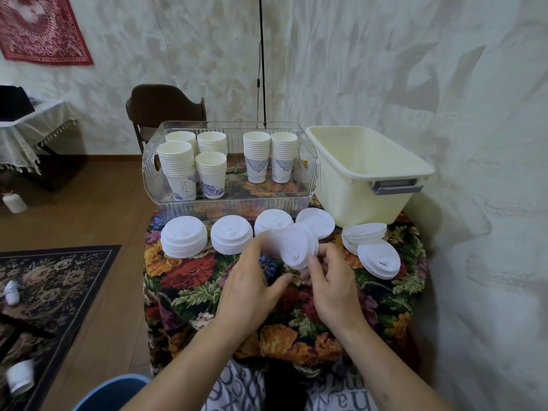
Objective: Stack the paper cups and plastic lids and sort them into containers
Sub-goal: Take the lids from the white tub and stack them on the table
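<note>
Lids step under way: cups (pixel 225 161) already nested in columns inside clear ribbed bin (pixel 157 161), cream tub (pixel 367 179) beside that bin holding nothing visible. Left hand (pixel 252 289) and right hand (pixel 333 289), both curled round tilted stack of lids (pixel 296 246) just in front of clear bin, above floral cloth (pixel 189 274). Probably squaring rims together; next, likely gathering neighbouring lid piles (pixel 184 240) and carrying all toward cream tub. Thin white plastic, round, domed, small sip slot; slippery, prone to fanning out as with leaning pile (pixel 364 232) in front of tub
</note>
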